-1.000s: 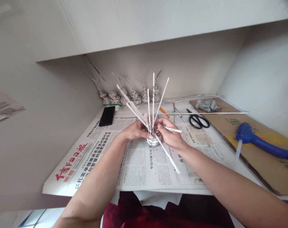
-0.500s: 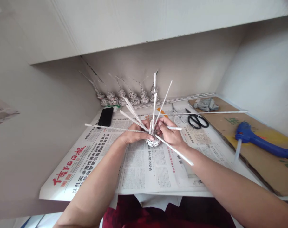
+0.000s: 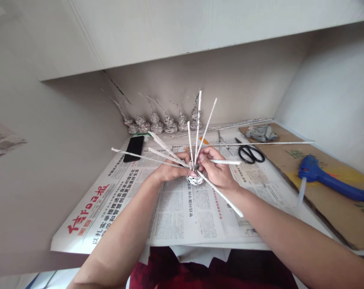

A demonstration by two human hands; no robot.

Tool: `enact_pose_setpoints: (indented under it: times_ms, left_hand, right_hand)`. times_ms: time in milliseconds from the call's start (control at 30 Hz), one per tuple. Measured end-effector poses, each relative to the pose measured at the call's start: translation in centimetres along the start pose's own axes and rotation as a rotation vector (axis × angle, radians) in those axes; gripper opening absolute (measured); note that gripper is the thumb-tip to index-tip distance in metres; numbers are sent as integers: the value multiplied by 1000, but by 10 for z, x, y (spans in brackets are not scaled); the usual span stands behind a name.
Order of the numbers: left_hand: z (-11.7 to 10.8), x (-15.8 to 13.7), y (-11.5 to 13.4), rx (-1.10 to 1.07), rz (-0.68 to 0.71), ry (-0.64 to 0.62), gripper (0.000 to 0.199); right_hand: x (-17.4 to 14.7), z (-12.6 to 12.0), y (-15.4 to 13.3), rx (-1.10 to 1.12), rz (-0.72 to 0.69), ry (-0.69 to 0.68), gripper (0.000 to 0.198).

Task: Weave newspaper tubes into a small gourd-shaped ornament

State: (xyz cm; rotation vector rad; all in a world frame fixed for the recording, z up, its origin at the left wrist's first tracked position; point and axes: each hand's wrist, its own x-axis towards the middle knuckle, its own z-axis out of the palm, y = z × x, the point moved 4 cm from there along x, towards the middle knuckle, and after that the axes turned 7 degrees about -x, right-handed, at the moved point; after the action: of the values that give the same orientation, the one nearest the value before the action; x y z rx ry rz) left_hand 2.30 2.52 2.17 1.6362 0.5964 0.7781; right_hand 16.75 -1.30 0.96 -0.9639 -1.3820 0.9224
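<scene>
Between my hands is a small round woven paper piece [image 3: 195, 180], made of rolled newspaper. Several paper sticks [image 3: 207, 125] fan out from its top, to the left, upward and to the right. My left hand [image 3: 173, 170] is closed around the left side of the piece, thumb across its near rim. My right hand [image 3: 215, 168] pinches at the base of the sticks on the right side; one paper stick [image 3: 225, 161] juts out past its fingers. The fingertips of both hands are partly hidden by the sticks.
Newspaper [image 3: 122, 208] covers the table. Several gourd-shaped woven pieces [image 3: 170, 125] line the back wall. A black phone [image 3: 134, 148] lies left; black scissors [image 3: 250, 153] lie right. On cardboard [image 3: 329, 212] rest a blue glue gun [image 3: 329, 176] and a crumpled grey cloth [image 3: 261, 132].
The woven piece has turned slightly in my hands. Its sticks have shifted: the upright ones spread apart, and the left one tilts higher. Both hands keep nearly the same place.
</scene>
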Motion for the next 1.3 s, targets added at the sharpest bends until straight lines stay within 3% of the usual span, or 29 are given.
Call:
enact_pose_setpoints:
  times_ms: [267, 400, 533, 633, 900, 1167, 1300]
  left_hand:
    - [-10, 1, -4, -38, 0, 175, 39]
    - [-16, 2, -4, -69, 13, 279, 42]
    - [-17, 3, -3, -98, 35, 324, 45]
    - [-15, 3, -3, -102, 54, 311, 44]
    - [-20, 4, -12, -37, 27, 258, 37]
    - [-21, -2, -8, 0, -31, 74, 36]
    - [-20, -2, -5, 5, -56, 41, 39]
  right_hand:
    - [8, -8, 12, -76, 71, 73, 28]
    - [9, -7, 17, -202, 72, -43, 16]
    - [3, -4, 10, -272, 35, -72, 20]
    - [0, -2, 7, -296, 23, -38, 19]
    - [3, -3, 33, -127, 258, 79, 15]
    - [3, -5, 31, -253, 180, 34, 14]
    - [3, -5, 31, -269, 176, 31, 13]
